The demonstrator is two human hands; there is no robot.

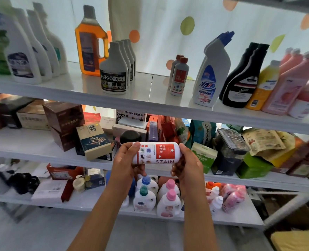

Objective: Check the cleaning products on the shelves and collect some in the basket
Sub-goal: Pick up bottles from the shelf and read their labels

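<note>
I've got both hands on a white stain-remover bottle (156, 153), held sideways at centre frame in front of the middle shelf (41, 151), label facing me w/ "STAIN" readable. Left hand (127, 160) pinches the base end, thumb on top, fingers underneath. Right hand (186, 163) wraps the cap end; cap itself is hidden by the fingers, so can't tell if it's tight.

Risks as I see them:
- Bottle is smooth and held only at the ends. If I let go w/ one hand to reach elsewhere, it could tip and drop onto the detergent jugs (155, 196) on the bottom shelf, lower centre.
- No basket in view, so I'd be lowering blind and could clip a shelf edge.
- Two matching bottles (179, 77) stand close together at centre of the top shelf (150, 100); reaching back there could knock one into the angled-neck toilet cleaner (211, 73) just to their right.
</note>
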